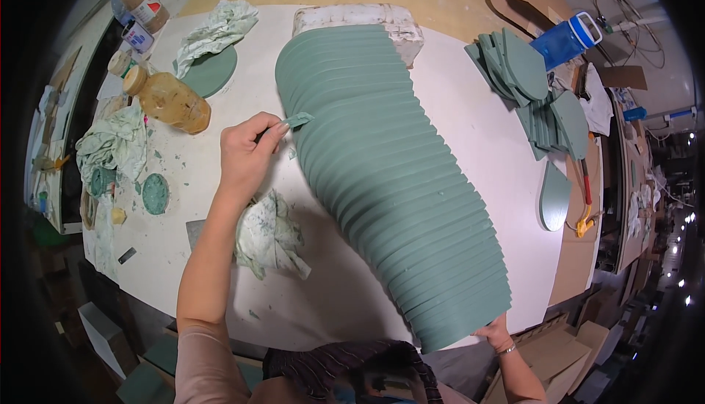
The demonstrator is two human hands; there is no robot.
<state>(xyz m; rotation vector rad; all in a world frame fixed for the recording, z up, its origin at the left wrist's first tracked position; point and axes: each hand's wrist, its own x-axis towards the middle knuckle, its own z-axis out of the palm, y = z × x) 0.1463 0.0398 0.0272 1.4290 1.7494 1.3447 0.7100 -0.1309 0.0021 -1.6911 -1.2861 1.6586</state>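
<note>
A long row of thin green rounded panels (396,162) overlaps like a fanned stack, running from the far middle to the near right. My left hand (250,147) is closed in a pinch on a small flat scraper (299,119) smeared with green, its tip at the row's left edge. At the near end, my right hand (497,332) grips the row's lower right corner; most of its fingers are hidden by the panels. A crumpled pale cloth (270,234) lies just below my left hand. A whitish block (352,15) stands behind the row's far end.
At left are a jar of yellowish liquid (172,101), green paste (156,193), another rag (114,140) and a plastic bottle (139,0). Loose green panels (514,66) and a blue jug (564,40) sit at right, near a red-and-yellow tool (586,209).
</note>
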